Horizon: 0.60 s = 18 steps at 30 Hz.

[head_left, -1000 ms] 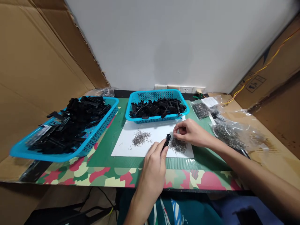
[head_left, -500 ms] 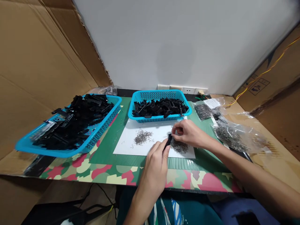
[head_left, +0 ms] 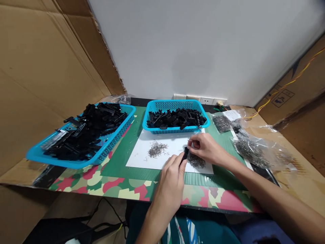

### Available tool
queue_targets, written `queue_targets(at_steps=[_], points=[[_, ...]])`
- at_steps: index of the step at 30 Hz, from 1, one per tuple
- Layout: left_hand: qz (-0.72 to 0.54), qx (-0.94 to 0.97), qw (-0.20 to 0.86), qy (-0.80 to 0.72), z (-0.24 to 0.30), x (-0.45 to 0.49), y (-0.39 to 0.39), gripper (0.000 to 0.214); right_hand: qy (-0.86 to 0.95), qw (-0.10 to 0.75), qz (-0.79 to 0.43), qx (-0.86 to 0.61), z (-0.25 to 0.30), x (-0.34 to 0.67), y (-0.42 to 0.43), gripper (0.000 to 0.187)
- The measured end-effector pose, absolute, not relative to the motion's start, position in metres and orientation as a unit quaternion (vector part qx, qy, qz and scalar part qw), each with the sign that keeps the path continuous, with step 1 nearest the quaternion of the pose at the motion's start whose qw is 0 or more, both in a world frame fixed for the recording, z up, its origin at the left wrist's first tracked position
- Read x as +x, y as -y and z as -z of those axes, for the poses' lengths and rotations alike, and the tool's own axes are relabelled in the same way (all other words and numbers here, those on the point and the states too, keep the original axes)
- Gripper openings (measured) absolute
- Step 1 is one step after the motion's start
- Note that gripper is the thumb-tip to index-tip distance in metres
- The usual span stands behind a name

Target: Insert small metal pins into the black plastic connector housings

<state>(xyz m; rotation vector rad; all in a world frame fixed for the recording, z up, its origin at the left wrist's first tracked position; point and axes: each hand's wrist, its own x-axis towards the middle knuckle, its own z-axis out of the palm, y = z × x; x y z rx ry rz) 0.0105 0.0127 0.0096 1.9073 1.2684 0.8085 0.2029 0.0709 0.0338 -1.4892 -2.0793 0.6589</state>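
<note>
- Left hand: grip holding black part, tilted.
- Right hand: grip narrow, pinching thin wire piece near metal pile on white paper.

L hand: fingers round slim blk part, far end up nr R hand
R hand: fingers pinching thin metal pc; contact w/ blk part unclear
Wht sheet: on grn worktop; L pile of tiny metal bits well apart from R pile, which sits under R hand
Far basket: blue, blk parts inside
L basket: blue, blk parts heaped
R side: 2 clear bags, metal bits in both
Near edge: camo strip
</note>
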Motion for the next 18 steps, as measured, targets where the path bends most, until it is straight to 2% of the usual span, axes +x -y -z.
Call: queue_targets(at_steps=[6,11,15,18], points=[[-0.315,0.736,0.347,-0.488,-0.011,0.010,-0.012,0.037,0.759,0.259,-0.216,-0.557,-0.024,0.202,-0.064,0.011],[-0.311,0.738,0.344,-0.490,-0.011,0.011,-0.012,0.037,0.762,0.270,-0.209,-0.549,-0.017,0.201,-0.064,0.016],[-0.312,0.736,0.344,-0.493,-0.011,0.011,-0.012,0.036,0.772,0.262,-0.223,-0.533,-0.020,0.201,-0.065,0.020],[-0.314,0.734,0.341,-0.496,-0.012,0.011,-0.012,0.036,0.777,0.243,-0.238,-0.529,-0.027,0.204,-0.065,0.016]])
